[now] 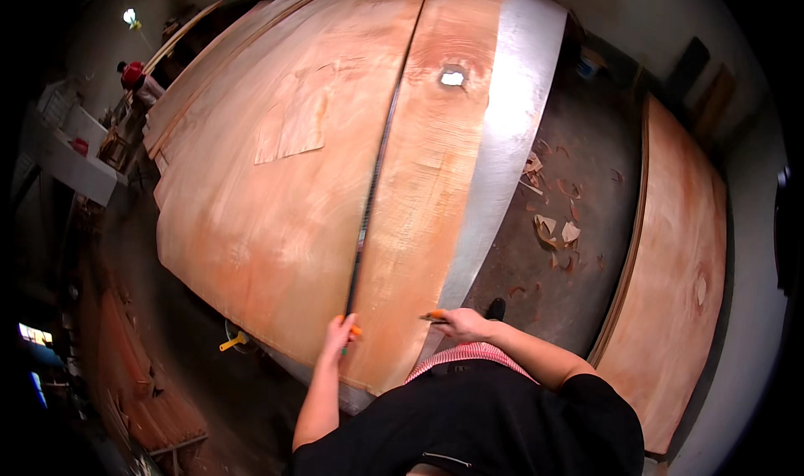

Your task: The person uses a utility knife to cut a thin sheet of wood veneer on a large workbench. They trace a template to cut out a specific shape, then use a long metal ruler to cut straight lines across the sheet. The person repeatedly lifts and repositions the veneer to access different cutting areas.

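A large sheet of pale reddish wood veneer [251, 216] lies before me on a stack of similar sheets. Across it, from near to far, runs a long, narrow dark strip [368, 204] with small markings. My left hand [337, 335] is closed at the strip's near end, and bits of orange show beside the fingers; the shape of the orange part is mostly hidden. My right hand [462, 324] is closed round an orange-and-black handled tool [435, 317], which looks like a utility knife. Its tip points left, over the veneer's near right edge.
Right of the veneer is a silvery metal surface [502, 141]. Wood scraps [553, 233] litter the floor, and another veneer stack [670, 283] stands farther right. A yellow-handled thing [234, 340] juts out near the left edge. A person [138, 82] is at the far left.
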`<state>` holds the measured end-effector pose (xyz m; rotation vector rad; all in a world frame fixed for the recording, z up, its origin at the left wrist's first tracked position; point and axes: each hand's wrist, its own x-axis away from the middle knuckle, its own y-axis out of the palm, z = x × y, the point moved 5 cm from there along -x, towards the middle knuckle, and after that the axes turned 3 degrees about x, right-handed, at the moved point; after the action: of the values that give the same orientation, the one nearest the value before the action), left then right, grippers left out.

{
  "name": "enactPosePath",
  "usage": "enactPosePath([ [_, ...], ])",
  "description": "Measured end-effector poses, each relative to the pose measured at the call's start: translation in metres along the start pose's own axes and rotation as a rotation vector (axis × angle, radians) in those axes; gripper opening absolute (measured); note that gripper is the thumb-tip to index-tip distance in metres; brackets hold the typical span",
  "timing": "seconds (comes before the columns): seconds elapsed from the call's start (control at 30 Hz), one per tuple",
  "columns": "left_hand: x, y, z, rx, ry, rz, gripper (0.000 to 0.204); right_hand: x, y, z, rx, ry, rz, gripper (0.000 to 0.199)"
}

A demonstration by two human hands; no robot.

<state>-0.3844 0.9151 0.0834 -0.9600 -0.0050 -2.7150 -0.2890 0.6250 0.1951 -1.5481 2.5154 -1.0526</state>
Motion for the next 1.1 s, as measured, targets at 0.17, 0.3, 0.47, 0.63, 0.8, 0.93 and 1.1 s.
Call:
enactPosePath([
  [0.17,0.007,-0.024,0.051,-0.836,0.248,0.679,0.043,0.066,-0.048,0.117,0.166,0.272,0.111,0.034],
  [0.3,0.0,0.068,0.106,-0.835,0.402,0.668,0.048,0.116,-0.094,0.191,0.178,0.348,0.245,0.035],
  [0.47,-0.044,0.225,0.145,-0.934,0.646,0.227,0.049,0.163,-0.159,0.244,0.173,0.447,0.341,0.035],
  [0.63,-0.065,0.324,0.195,-0.956,0.717,0.062,0.05,0.179,-0.216,0.291,0.216,0.447,0.425,0.034],
  [0.8,-0.123,0.357,0.225,-0.855,0.66,0.082,0.047,0.156,-0.268,0.316,0.158,0.466,0.429,0.038],
  [0.93,-0.196,0.38,0.262,-0.755,0.662,0.15,0.044,0.128,-0.311,0.345,0.188,0.478,0.365,0.043],
  [1.1,-0.284,0.438,0.294,-0.385,0.501,0.0,0.034,0.098,-0.397,0.376,0.258,0.502,0.329,0.044],
])
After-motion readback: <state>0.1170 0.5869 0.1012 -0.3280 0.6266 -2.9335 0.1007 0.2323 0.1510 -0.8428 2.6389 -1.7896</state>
